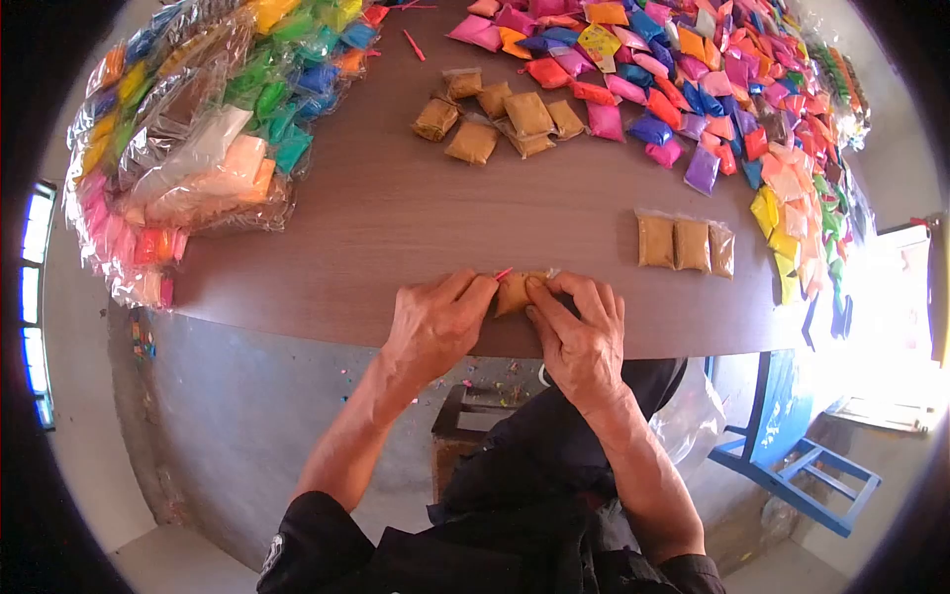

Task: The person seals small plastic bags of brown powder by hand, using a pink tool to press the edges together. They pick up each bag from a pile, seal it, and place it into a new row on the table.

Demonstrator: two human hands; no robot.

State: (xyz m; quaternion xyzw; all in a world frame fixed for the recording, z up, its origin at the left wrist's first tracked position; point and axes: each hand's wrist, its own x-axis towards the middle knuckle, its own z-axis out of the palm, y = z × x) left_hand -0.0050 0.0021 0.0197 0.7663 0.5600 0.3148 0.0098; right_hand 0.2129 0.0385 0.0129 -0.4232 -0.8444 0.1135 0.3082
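Near the front edge of the brown table (396, 208), my left hand (442, 319) is closed round a thin pink stick (504, 273), whose tip shows above the fingers. The stick lies against the left end of a small clear packet with brown contents (513, 294). My right hand (582, 332) pinches that packet from the right, thumb and fingers on it. To the right lie three brown packets (691, 245) side by side. Several more brown packets (473, 142) are heaped farther back.
Piles of coloured bags (213, 148) cover the table's left side. Many small colourful packets (673, 79) spread over the back and right. A red stick (413, 45) lies at the back. Below stand a dark stool (455, 426) and a blue chair (782, 436).
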